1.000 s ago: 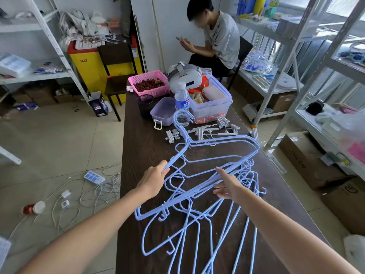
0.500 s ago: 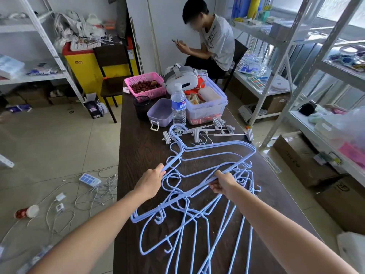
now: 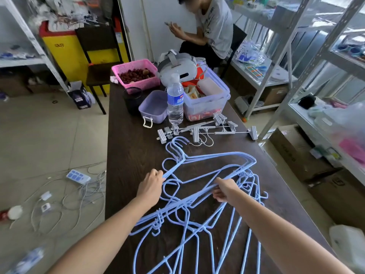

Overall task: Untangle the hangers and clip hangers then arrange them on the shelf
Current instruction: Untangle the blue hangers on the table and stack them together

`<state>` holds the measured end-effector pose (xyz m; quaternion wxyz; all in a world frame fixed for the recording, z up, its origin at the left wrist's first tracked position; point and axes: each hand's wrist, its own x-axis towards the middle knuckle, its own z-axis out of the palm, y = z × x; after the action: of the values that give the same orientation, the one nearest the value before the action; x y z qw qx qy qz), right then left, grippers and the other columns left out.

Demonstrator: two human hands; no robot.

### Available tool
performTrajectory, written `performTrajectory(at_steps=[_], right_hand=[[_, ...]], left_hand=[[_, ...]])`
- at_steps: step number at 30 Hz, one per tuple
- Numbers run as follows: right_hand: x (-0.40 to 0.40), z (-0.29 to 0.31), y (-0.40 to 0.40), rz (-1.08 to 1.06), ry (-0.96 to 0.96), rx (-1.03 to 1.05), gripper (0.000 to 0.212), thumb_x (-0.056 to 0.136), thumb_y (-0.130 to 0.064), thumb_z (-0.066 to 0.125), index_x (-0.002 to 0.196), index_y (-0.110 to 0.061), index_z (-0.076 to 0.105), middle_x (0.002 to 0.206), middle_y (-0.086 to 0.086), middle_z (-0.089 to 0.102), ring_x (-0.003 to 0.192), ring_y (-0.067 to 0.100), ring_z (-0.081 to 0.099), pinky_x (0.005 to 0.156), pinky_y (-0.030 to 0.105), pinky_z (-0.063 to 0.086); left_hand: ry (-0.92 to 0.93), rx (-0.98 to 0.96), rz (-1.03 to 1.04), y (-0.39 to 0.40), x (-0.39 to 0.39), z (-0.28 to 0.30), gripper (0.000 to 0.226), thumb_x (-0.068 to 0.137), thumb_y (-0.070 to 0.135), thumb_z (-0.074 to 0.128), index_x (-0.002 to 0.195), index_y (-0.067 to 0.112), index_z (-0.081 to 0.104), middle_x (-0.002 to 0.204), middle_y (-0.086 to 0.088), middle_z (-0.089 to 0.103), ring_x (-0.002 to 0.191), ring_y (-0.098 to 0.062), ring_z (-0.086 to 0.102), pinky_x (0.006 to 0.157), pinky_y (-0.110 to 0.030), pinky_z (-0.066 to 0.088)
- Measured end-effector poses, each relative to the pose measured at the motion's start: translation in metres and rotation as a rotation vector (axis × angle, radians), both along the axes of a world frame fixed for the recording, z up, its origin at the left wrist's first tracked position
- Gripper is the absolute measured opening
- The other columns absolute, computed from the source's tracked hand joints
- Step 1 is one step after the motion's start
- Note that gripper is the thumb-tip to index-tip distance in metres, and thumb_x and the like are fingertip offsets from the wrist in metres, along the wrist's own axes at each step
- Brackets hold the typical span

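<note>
Hangers (image 3: 197,194) of thin pale-blue wire lie in a knotted heap on the near half of the dark table (image 3: 128,155), their hooks and shoulders threaded through one another. The left hand (image 3: 151,186) is closed on a sloping shoulder wire at the heap's left side, and the right hand (image 3: 224,189) is clenched round a bundle of bottom bars near the middle. Judging by that two-handed hold, the step in hand is separating the upper few hangers, whose hooks point toward the far end, from the rest of the tangle. The next move probably calls for lifting that upper group while watching for hooks snagged on the wires beneath, since several loops cross under it. Beyond the heap, the clip hangers (image 3: 205,131), grey bars with pegs and small metal hooks, sit untouched and loosely interlocked, just before a water bottle (image 3: 174,99) and a storage tub (image 3: 207,99). The shelf (image 3: 308,62), a metal rack, stands to the table's right.
</note>
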<state>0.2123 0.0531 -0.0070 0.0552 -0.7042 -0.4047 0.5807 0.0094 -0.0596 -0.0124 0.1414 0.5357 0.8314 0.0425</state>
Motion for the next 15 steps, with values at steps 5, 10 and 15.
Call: performTrajectory(at_steps=[5, 10, 15], right_hand=[[-0.0024, -0.0040, 0.0063, 0.091, -0.070, -0.022, 0.037, 0.089, -0.023, 0.051, 0.059, -0.001, 0.051, 0.030, 0.009, 0.055, 0.020, 0.016, 0.051, 0.028, 0.015, 0.041], [-0.0026, -0.0021, 0.0101, 0.147, -0.121, -0.036, 0.038, 0.087, -0.026, 0.053, 0.061, 0.001, 0.056, 0.029, 0.008, 0.057, 0.024, 0.018, 0.056, 0.029, 0.018, 0.044], [-0.0048, 0.0031, 0.0086, 0.182, -0.147, -0.066, 0.043, 0.090, -0.031, 0.048, 0.063, 0.001, 0.057, 0.031, 0.008, 0.059, 0.029, 0.019, 0.058, 0.032, 0.020, 0.047]], left_hand=[[-0.055, 0.008, 0.045, 0.0055, -0.0040, -0.0034, 0.020, 0.099, 0.022, 0.034, 0.106, 0.008, 0.047, 0.109, -0.012, 0.058, 0.095, -0.028, 0.060, 0.067, -0.032, 0.039], [-0.126, -0.032, 0.053, 0.0068, -0.0045, -0.0012, 0.023, 0.098, 0.027, 0.036, 0.110, 0.011, 0.046, 0.109, -0.010, 0.063, 0.095, -0.026, 0.063, 0.065, -0.030, 0.039], [-0.126, -0.059, 0.040, 0.0047, -0.0055, 0.0019, 0.024, 0.099, 0.030, 0.035, 0.104, 0.011, 0.049, 0.104, -0.009, 0.064, 0.090, -0.024, 0.063, 0.063, -0.030, 0.039]])
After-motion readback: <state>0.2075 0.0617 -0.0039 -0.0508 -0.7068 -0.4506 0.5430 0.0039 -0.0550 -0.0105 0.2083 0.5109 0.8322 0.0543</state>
